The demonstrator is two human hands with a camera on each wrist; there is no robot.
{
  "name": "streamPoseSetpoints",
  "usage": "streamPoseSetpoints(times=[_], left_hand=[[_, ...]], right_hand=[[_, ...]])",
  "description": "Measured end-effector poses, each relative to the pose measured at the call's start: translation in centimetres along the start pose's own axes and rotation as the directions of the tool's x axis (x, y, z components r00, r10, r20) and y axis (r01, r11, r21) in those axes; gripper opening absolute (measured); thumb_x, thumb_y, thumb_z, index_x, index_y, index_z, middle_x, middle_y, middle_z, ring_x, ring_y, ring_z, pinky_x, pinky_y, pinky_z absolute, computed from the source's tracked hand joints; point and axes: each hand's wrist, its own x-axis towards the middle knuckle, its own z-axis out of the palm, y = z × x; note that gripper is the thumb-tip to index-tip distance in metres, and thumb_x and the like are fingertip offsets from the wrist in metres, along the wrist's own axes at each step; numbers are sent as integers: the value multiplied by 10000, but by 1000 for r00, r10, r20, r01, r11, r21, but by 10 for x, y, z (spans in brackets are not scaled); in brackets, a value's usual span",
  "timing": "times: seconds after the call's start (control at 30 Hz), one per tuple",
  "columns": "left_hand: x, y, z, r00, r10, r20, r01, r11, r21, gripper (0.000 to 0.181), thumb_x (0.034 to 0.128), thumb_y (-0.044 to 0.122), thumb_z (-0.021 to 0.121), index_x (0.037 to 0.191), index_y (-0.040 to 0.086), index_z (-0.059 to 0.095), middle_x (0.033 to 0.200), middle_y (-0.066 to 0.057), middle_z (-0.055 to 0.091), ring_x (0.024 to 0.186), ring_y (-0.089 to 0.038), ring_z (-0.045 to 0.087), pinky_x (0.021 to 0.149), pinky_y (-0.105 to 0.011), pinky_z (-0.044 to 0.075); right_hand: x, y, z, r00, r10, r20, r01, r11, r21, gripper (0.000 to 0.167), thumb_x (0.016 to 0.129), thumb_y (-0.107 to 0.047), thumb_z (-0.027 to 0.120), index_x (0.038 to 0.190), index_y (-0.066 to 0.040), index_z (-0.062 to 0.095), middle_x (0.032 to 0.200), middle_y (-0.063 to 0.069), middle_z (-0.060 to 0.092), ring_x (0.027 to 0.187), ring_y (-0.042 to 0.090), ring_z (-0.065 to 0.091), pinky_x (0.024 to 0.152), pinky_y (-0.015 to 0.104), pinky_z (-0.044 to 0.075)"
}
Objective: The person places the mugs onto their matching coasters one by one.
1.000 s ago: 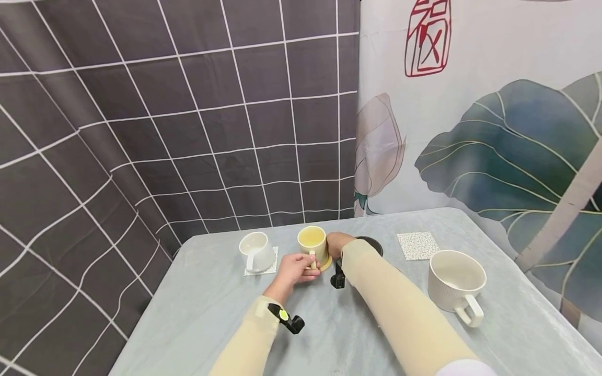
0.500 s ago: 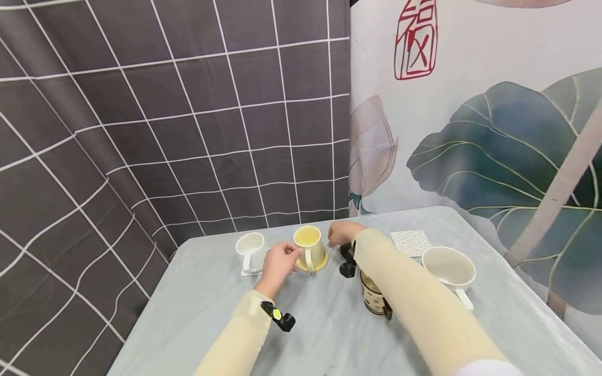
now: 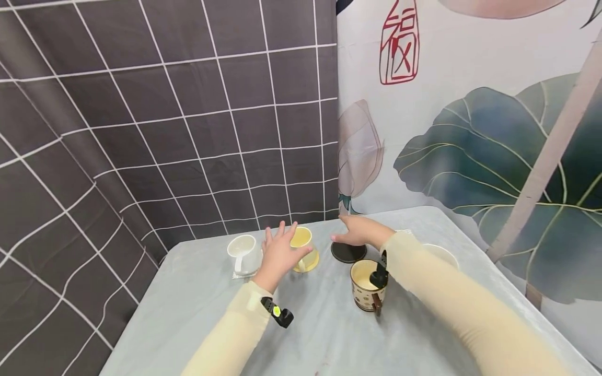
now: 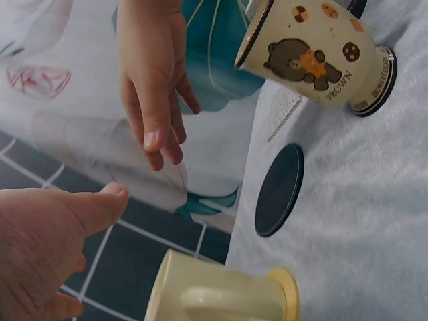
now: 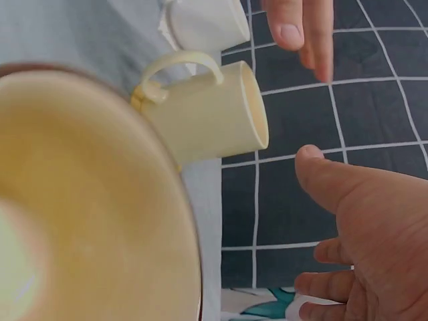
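My left hand hovers with spread fingers, holding nothing, partly in front of the yellow mug. That mug stands upright on a yellow round coaster; in the left wrist view, a gap separates my thumb from it. Over the black round coaster is my right hand, fingers relaxed and touching nothing. A cream mug with a brown handle stands just in front of that coaster, below my right wrist. The left wrist view shows a bear printed on this cream mug.
A white mug sits on a white speckled coaster at the left. My right sleeve hides most of a larger white mug and another speckled coaster. Behind the grey table hang a dark grid curtain and a lotus-print cloth.
My left hand has let go of the yellow mug's handle and risen, its fingers spreading. My right hand has moved from beside that mug to the right. The cream mug and black coaster have become visible.
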Motion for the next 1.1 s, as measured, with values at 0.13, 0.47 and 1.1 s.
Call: streamPoseSetpoints(times=[0.13, 0.47, 1.1], left_hand=[[4, 14, 4, 998, -4, 59, 0, 998, 67, 935, 819, 684, 686, 1587, 271, 349, 1661, -158, 207, 1505, -515, -39, 1141, -765, 68], [12, 42, 26, 987, 43, 156, -59, 993, 101, 1045, 783, 728, 702, 1616, 282, 255, 1677, -156, 126, 1509, -469, -118, 1173, -703, -56], [38, 62, 90, 953, 159, 258, -144, 987, -77, 1066, 817, 482, 823, 1615, 103, 226, 1637, -232, 233, 1521, -421, 168, 1224, -540, 222]], right_hand=[[-18, 12, -2, 999, -24, -45, 24, 1000, -14, 844, 984, -478, 608, 1535, 84, 304, 1543, 302, 375, 1425, 438, 381, 1167, 560, 330], [-57, 38, 4, 984, -40, -176, 37, 999, -18, 768, 969, -434, 640, 1483, 87, 408, 1477, 301, 467, 1374, 437, 451, 1128, 576, 376], [-135, 25, 30, 842, -144, -520, 206, 977, 63, 498, 962, -259, 693, 1354, 34, 596, 1334, 180, 641, 1246, 365, 600, 1033, 530, 491]])
